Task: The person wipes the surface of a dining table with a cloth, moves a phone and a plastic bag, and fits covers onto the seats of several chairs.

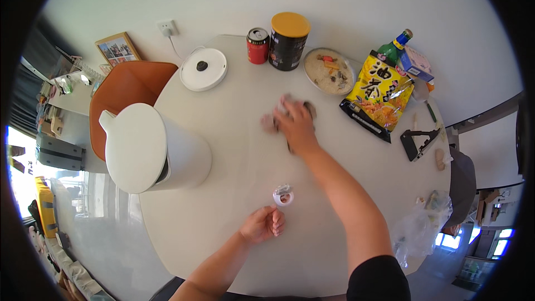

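Note:
My right hand [298, 127] reaches over the middle of the table, smeared by motion. Under and around its fingers lie small things, one greyish-pink and some dark, too blurred to name. My left hand [263, 224] rests loosely curled on the tabletop nearer to me, its fingers folded in and nothing showing in them. Just beyond its fingers stands a small white cup [282, 198] with a foil lid peeled back. Something brownish is inside the cup.
A tall white lidded container [136, 147] stands at left, near a white kettle base [203, 71]. Along the back are a red can [258, 47], a black canister [288, 44] and a plate of grains [315, 81]. Right are a yellow bag [379, 97], black stand [413, 145] and plastic bag [421, 231].

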